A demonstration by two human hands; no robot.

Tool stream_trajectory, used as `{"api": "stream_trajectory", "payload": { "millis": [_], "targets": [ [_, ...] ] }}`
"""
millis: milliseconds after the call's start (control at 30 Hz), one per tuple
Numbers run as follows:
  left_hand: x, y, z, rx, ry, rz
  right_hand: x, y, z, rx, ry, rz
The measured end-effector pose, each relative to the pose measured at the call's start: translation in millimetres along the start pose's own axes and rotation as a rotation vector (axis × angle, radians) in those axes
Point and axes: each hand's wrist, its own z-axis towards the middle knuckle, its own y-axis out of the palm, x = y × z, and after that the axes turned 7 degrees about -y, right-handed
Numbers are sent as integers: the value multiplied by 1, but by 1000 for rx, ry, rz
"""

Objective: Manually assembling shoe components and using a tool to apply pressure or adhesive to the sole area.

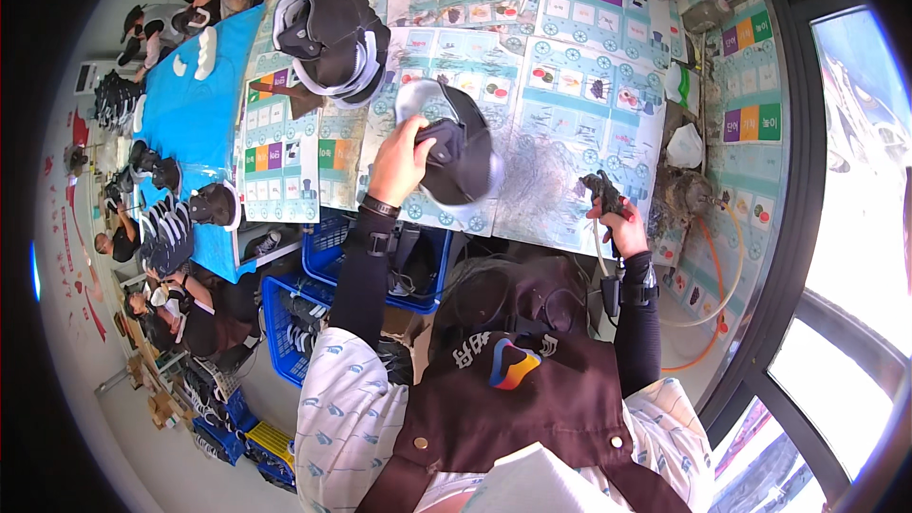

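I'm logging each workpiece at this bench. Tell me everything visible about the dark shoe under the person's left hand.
The dark shoe is black or dark grey, apparently an unfinished upper with a pale grey lining or rim showing along its far and lower edges. It looks like soft fabric or synthetic material. It lies tilted on the table's printed paper covering, near the front edge. The left hand grips its left side, fingers curled over the edge. Nothing else touches it; finer details are blurred.
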Motion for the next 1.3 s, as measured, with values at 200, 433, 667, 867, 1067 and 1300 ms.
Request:
{"api": "stream_trajectory", "payload": {
  "millis": [200, 433, 667, 867, 1067, 1300],
  "targets": [
    [6, -33, 24, 252, 155, 356, -10, 4, 15, -80, -69, 4],
    [10, 10, 36, 532, -124, -26, -19, 0, 10, -93, -104, 59],
    [-80, -11, -18, 416, -245, 494, -3, -30, 0, -31, -96, 97],
    [-16, 1, -3, 231, 163, 812, 25, -41, 1, -27, -18, 60],
    [37, 184, 36, -261, 62, 279, 21, -23, -8, -41, -186, -247],
    [52, 190, 57, -505, -230, 195, 19, 11, -5, -10, -304, -356]
  ]
}}
